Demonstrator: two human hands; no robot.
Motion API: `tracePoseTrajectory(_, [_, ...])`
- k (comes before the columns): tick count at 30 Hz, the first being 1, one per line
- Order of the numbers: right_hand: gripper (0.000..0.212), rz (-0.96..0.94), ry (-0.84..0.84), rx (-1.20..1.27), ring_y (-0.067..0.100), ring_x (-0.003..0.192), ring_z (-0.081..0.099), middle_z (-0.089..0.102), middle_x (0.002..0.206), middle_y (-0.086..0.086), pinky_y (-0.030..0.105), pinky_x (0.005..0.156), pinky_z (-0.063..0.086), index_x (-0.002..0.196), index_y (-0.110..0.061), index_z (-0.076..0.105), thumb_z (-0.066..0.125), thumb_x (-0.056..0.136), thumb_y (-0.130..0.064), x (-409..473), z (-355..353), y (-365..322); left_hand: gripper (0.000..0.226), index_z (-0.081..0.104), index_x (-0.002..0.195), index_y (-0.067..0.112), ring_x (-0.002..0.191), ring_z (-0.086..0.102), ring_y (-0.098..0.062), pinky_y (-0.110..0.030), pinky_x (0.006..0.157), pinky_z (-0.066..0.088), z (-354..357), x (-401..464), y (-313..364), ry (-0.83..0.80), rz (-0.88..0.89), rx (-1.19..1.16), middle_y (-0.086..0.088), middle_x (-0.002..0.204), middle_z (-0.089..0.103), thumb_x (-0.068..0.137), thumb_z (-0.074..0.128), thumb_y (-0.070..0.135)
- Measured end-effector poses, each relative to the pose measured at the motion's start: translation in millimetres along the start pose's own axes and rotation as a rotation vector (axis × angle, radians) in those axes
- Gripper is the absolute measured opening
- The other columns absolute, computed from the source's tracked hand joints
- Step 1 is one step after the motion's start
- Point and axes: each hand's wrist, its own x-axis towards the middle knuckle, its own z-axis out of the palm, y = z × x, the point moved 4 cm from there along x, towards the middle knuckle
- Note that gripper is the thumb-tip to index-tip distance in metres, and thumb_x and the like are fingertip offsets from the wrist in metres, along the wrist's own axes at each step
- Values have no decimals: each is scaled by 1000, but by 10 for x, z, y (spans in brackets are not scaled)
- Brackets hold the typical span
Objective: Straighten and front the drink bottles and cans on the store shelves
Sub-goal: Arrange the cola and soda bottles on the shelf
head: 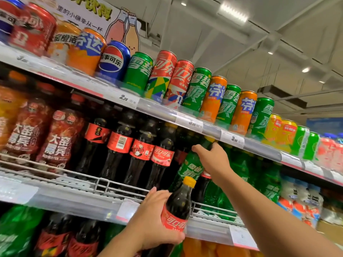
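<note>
Left hand [154, 216] grasped a cola bottle [178, 206]; right hand [211, 160] grasped a green bottle [191, 167] on the shelf [74, 199]

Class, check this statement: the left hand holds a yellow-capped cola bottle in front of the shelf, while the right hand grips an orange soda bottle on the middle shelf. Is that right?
One detail is wrong. The head view shows the right hand gripping a green soda bottle, not an orange one. The rest stands: the left hand holds the yellow-capped cola bottle in front of the shelf.
</note>
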Motion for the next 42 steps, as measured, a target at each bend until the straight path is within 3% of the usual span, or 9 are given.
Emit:
tracePoseTrajectory(8, [80,52,-2,263,7,51,47,52,87,-1,26,47,38,148,-18,30,65,83,-48,-72,-56,190,89,35,125,55,143,7,-3,-43,119,16,-22,-57,50,-22,-20,13,40,126,29,46,73,70])
tracePoseTrajectory(17, [10,-59,-35,572,10,49,47,66,90,7,21,43,40,84,-45,59,69,83,-45,-396,-81,373,86,16,109,80,116,-20,33,-28,115,7,-40,-120,95,-51,22,27,60,117,8,46,73,67])
tracePoseTrajectory(23, [12,-132,-16,653,-1,53,60,70,79,-16,14,46,44,98,-30,61,64,91,-39,-515,-227,441,103,1,118,83,127,-23,24,-36,116,18,-17,-168,10,-14,7,136,57,130,-4,47,74,66])
tracePoseTrajectory(26, [15,-171,8,686,0,70,68,71,81,-17,16,51,47,102,-25,59,63,92,-35,-541,-457,528,87,37,135,60,142,11,10,-32,109,28,52,-142,26,-110,236,424,41,147,22,55,68,75])
tracePoseTrajectory(28, [16,-204,41,677,5,80,69,71,88,-13,18,53,50,100,-30,60,66,89,-41,-543,-694,608,48,75,99,40,122,55,-7,-38,102,37,180,-93,31,-206,387,777,19,131,58,58,73,65])
tracePoseTrajectory(30, [18,-231,83,678,8,82,70,71,90,-9,20,55,50,93,-36,62,66,82,-49,-529,-977,734,29,79,79,34,123,50,-11,-46,106,23,383,-185,-149,-346,377,915,9,137,50,87,52,44])
tracePoseTrajectory(32, [25,-251,113,693,14,85,70,72,91,-5,28,62,54,92,-33,65,66,77,-53,-515,-1277,902,70,78,77,33,144,22,-11,-41,114,9,607,-262,-305,-271,559,1043,9,158,19,105,15,23])
tracePoseTrajectory(38, [30,-303,237,650,15,82,69,72,85,-3,34,70,56,89,-28,67,68,73,-53,-391,-2052,1489,34,55,121,37,147,0,-2,-18,114,16,901,-3,198,85,546,542,23,160,4,105,26,36])
tracePoseTrajectory(42, [27,-332,297,588,10,78,67,71,82,-7,25,64,53,88,-24,64,67,78,-49,-215,-2376,1740,110,16,140,63,143,-9,5,-29,114,7,1057,151,370,-22,89,208,39,151,6,47,73,77])
